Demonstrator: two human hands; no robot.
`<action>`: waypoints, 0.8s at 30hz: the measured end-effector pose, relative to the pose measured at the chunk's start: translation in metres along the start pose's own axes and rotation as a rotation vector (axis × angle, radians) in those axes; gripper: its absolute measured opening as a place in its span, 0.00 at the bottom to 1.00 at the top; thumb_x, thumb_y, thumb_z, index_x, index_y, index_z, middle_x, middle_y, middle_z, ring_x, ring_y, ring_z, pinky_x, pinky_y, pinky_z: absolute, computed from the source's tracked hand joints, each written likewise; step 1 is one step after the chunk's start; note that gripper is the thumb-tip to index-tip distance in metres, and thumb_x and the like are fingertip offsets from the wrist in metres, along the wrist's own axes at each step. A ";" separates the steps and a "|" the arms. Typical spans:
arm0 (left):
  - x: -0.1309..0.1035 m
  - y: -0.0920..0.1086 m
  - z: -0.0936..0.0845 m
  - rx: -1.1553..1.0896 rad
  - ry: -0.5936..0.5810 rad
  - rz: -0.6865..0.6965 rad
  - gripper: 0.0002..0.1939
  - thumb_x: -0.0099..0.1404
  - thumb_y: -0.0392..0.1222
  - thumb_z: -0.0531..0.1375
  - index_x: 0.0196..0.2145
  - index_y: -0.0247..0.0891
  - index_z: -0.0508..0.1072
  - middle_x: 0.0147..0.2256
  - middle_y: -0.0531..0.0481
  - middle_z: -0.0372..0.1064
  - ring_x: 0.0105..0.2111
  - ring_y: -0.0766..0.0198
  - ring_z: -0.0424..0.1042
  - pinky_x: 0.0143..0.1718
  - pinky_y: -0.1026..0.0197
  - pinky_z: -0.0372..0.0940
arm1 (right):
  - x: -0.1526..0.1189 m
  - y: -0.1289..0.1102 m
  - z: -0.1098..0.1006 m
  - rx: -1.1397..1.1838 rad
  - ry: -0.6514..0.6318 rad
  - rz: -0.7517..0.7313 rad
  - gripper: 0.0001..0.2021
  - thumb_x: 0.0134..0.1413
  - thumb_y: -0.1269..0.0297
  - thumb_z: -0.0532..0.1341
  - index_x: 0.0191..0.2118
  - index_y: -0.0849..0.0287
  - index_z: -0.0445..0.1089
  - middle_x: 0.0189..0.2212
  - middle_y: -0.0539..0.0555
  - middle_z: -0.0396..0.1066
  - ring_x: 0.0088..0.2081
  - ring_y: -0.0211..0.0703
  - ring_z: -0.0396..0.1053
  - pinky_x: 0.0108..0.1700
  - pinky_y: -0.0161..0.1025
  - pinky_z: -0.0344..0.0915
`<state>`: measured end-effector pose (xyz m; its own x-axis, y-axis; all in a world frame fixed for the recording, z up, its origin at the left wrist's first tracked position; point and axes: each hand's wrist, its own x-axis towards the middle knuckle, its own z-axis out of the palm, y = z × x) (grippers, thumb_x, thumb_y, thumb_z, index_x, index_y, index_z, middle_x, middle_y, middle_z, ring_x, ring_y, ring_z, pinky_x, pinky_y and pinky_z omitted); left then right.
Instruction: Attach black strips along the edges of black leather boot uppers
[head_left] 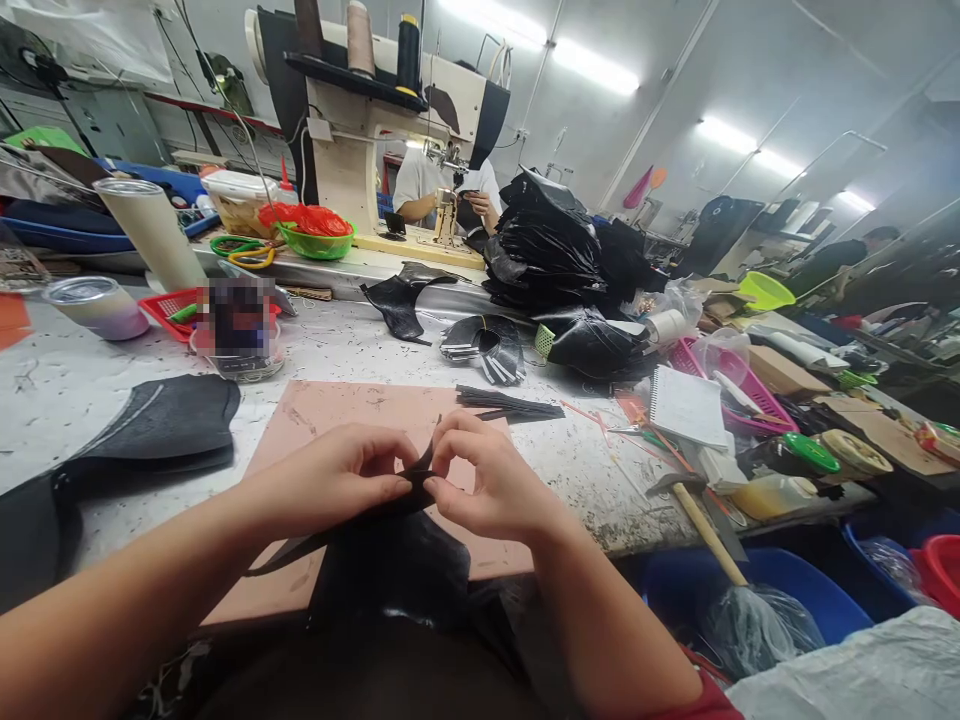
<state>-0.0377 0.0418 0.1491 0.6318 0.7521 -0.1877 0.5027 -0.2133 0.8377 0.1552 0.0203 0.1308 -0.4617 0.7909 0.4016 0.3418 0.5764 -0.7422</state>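
Observation:
A black leather piece (390, 570) hangs over the near edge of the pinkish board (300, 425), its upper edge raised between my hands. My left hand (352, 480) pinches that edge between thumb and fingers. Close beside it, my right hand (484, 475) pinches the same edge, where a narrow black strip end stands up. The fingertips partly hide how strip and leather meet. Just beyond the board lies a bundle of thin black strips (510, 402). Stacked black leather pieces (172, 420) rest to the left.
A hammer (709, 530) lies at the table's right edge near a notebook (686, 405). Behind the table, a person's hands (480, 205) work at a sewing machine (345, 120). A tall black pile (544, 240), a tumbler (150, 235) and scissors (251, 258) stand or lie farther back.

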 end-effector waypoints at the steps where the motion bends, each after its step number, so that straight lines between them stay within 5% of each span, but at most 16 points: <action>1: 0.000 0.000 0.000 0.009 -0.003 -0.004 0.14 0.54 0.48 0.55 0.33 0.36 0.71 0.19 0.57 0.55 0.21 0.69 0.55 0.21 0.67 0.50 | 0.000 0.001 0.000 0.018 0.012 0.007 0.06 0.44 0.72 0.59 0.23 0.59 0.60 0.30 0.50 0.63 0.33 0.38 0.63 0.38 0.37 0.61; 19: 0.000 0.002 -0.004 0.222 -0.072 0.042 0.14 0.56 0.42 0.52 0.37 0.37 0.71 0.22 0.56 0.58 0.24 0.68 0.58 0.24 0.68 0.53 | 0.000 0.002 0.007 -0.148 -0.037 0.103 0.07 0.50 0.72 0.61 0.25 0.59 0.62 0.31 0.50 0.64 0.34 0.38 0.63 0.39 0.37 0.60; 24: -0.003 0.002 0.000 0.228 -0.021 0.035 0.12 0.54 0.38 0.50 0.34 0.38 0.70 0.24 0.55 0.64 0.25 0.66 0.63 0.25 0.66 0.55 | 0.000 0.009 0.016 -0.275 0.183 0.310 0.15 0.42 0.59 0.68 0.31 0.59 0.61 0.30 0.50 0.63 0.31 0.40 0.62 0.32 0.38 0.59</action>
<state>-0.0381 0.0388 0.1516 0.6618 0.7294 -0.1733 0.5992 -0.3756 0.7070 0.1454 0.0220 0.1155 -0.1592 0.9440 0.2891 0.6571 0.3198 -0.6826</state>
